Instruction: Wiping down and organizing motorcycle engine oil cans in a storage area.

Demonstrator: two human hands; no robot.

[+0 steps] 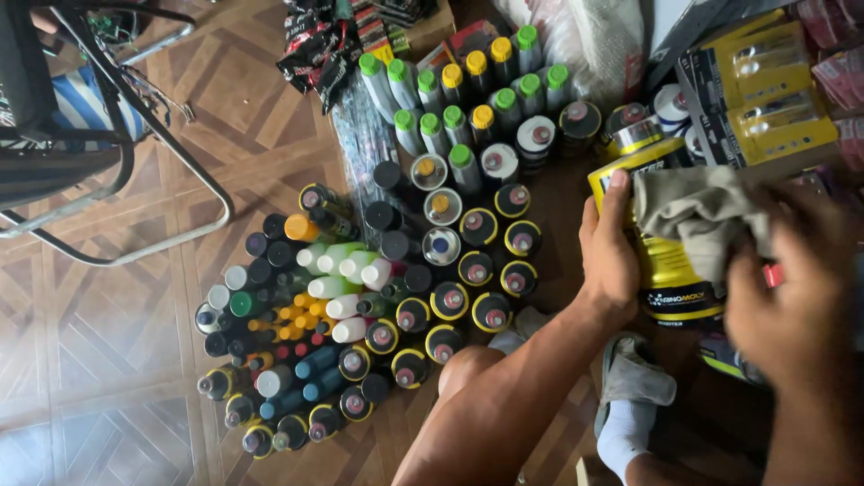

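Right now your left hand (pixel 612 261) wraps around the side of a large yellow can (pixel 670 270), fingers closed on it and steadying it upright over your lap. Your right hand (pixel 792 288) is bunched around a grey-green cloth (pixel 697 211), pressing it against the can's upper part; that hand is blurred, so the exact grip is hard to read, but it is clearly closed on the fabric. Judging from that, the wiping of this can looks to be in hand rather than finished: the cloth covers its top, while the lower label is bare.

Beside your knee, on the wooden floor (pixel 117 333), stands a dense crowd of spray cans (pixel 468 270), the nearest ones with yellow-rimmed tops, touching one another. Farther out are bottles with green and yellow caps (pixel 459 108), and to the left a looser heap of small bottles lying on their sides (pixel 306 315). Whether those have been wiped cannot be told. Yellow boxes (pixel 765 90) sit beyond the can, and a folding chair frame (pixel 108 162) stands well apart at the left.
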